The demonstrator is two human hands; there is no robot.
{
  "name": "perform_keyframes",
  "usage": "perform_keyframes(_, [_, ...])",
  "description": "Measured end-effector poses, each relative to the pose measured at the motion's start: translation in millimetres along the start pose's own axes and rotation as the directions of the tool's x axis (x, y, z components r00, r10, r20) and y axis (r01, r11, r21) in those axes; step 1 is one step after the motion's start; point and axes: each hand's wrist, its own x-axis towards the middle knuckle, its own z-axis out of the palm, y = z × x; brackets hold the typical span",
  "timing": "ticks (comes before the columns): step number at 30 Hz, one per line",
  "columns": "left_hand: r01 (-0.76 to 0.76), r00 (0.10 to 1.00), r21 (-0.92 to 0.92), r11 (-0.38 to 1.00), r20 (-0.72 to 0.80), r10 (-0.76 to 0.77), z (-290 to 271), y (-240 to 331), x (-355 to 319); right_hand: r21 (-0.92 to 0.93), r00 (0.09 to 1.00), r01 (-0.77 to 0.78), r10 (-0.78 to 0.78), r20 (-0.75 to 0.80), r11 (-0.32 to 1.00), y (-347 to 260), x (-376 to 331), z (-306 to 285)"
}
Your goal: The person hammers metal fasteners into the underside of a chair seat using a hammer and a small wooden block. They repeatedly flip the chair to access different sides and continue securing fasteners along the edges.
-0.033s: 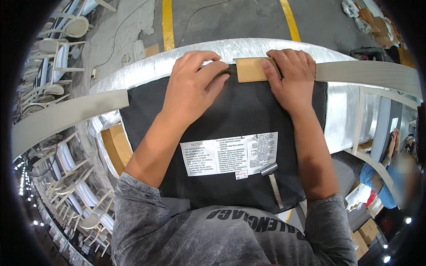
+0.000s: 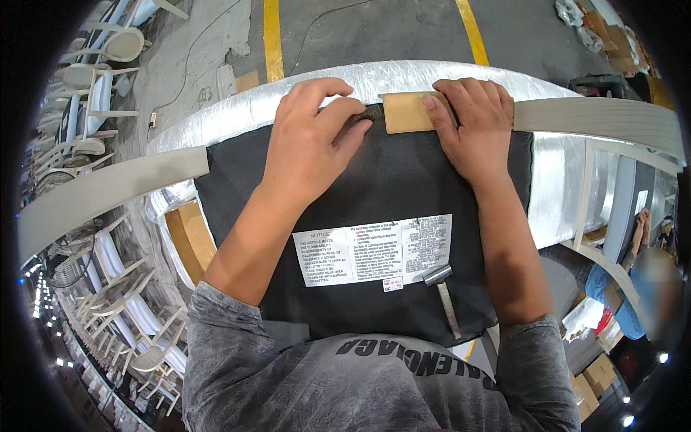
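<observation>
A black cloth-covered chair seat underside lies in front of me, with printed labels on it. At its far edge my left hand is closed, its thumb and forefinger pinching a small dark strip, partly hidden by the fingers. Just right of the strip is a tan cardboard piece folded over the far edge. My right hand is closed round its right end, thumb on the near face and fingers beyond the edge. A small hammer rests on the black cloth near the labels.
Pale wooden chair legs stick out both sides. Shiny wrapping covers the surface beneath. Many chair frames stand at left, an open cardboard box nearby. A co-worker's arm shows at right.
My left fingertips have shifted slightly left, and the dark strip shows a little more between them. My right hand stays on the cardboard piece.
</observation>
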Motion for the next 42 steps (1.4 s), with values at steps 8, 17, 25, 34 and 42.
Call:
perform_keyframes(8, [0.081, 0.977, -0.084, 0.993, 0.203, -0.063, -22, 3, 6, 0.0, 0.999, 0.019, -0.019, -0.035, 1.0, 7, 2, 6])
perform_keyframes(17, [-0.156, 0.93, -0.029, 0.987, 0.333, 0.157, -29, -1, 10, -0.031, 1.0, 0.01, -0.011, -0.014, 0.999, 6, 2, 4])
perform_keyframes(25, [0.038, 0.986, -0.104, 0.994, 0.165, -0.02, -12, -8, 4, -0.056, 1.0, 0.018, -0.018, -0.002, 0.998, 5, 1, 3])
perform_keyframes(34, [0.0, 0.992, -0.118, 0.993, 0.122, 0.014, -11, -11, 7, -0.043, 1.0, 0.011, -0.012, -0.019, 0.999, 7, 0, 5])
perform_keyframes(42, [-0.046, 0.999, -0.042, 0.998, 0.008, 0.046, 6, -6, 3, -0.014, 1.0, 0.004, -0.004, -0.023, 1.0, 8, 1, 4])
